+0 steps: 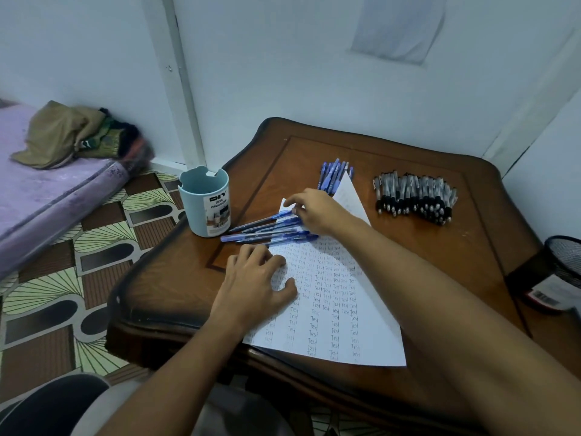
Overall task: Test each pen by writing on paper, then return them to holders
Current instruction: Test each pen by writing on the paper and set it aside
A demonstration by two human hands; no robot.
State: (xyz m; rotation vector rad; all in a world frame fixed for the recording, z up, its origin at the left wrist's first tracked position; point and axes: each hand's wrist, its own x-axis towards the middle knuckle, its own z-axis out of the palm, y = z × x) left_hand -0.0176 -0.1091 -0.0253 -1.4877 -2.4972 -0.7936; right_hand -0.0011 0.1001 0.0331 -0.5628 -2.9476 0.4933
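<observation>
A white sheet of paper [330,316] covered with rows of the word "Test" lies on the wooden table [408,247]. Several blue capped pens [267,229] lie in a row at the sheet's upper left edge. My right hand [317,212] reaches over them, its curled fingers touching the topmost pen; whether it grips the pen is unclear. My left hand [257,281] rests spread on the paper's left edge. A light blue holder [206,201] stands empty at the table's left corner. More blue pens [334,176] lie at the back.
A pile of several black-and-clear pens [415,196] lies at the table's back right. A black mesh holder [559,272] lies at the right edge. A mattress [47,190] with clothes sits on the patterned floor to the left. White walls stand close behind.
</observation>
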